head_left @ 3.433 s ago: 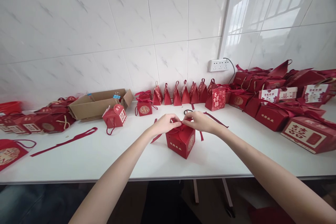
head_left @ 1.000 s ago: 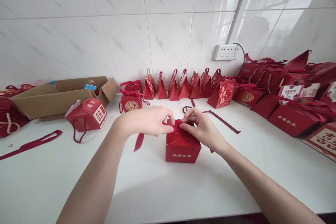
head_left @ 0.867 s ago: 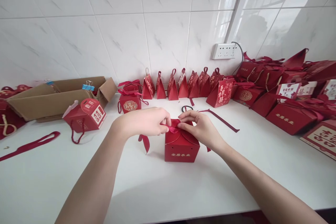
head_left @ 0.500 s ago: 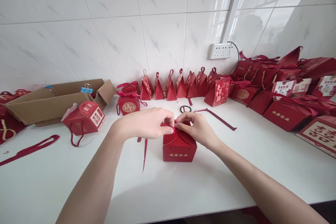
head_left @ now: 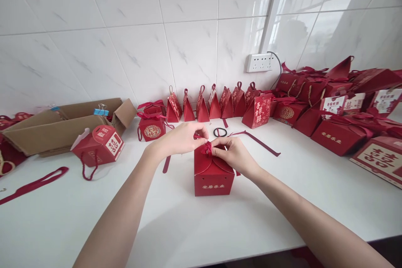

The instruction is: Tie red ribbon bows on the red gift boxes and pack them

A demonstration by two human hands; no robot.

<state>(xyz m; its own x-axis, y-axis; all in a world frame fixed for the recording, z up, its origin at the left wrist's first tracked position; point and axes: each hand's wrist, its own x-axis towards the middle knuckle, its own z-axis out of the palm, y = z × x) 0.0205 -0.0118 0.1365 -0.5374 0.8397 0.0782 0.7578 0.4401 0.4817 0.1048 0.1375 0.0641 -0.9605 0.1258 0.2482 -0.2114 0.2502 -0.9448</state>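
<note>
A red box point(head_left: 214, 182) with gold characters and two small holes on its front stands upright on the white table. On its top sits a dark red ribbon point(head_left: 207, 149), gathered in a knot. My left hand point(head_left: 187, 136) is at the upper left of the box, its thumb and fingers pinching a part of the ribbon. From the right, my right hand point(head_left: 234, 153) grips the ribbon beside the knot, its fingertips pressed together and partly hidden. A short ribbon end shows at the box's right side.
Behind stand several red triangular boxes point(head_left: 203, 109) and a black ring point(head_left: 220, 132). At left are a cardboard box point(head_left: 34, 136) and a red handled box point(head_left: 100, 146). Red boxes point(head_left: 339, 136) pile up at right. Loose ribbons point(head_left: 260, 144) lie on the table point(head_left: 176, 234).
My left hand has lifted slightly off the knot, which now shows between my hands. The ribbon tail that hung left of the box has gone from there. The view has shifted slightly.
</note>
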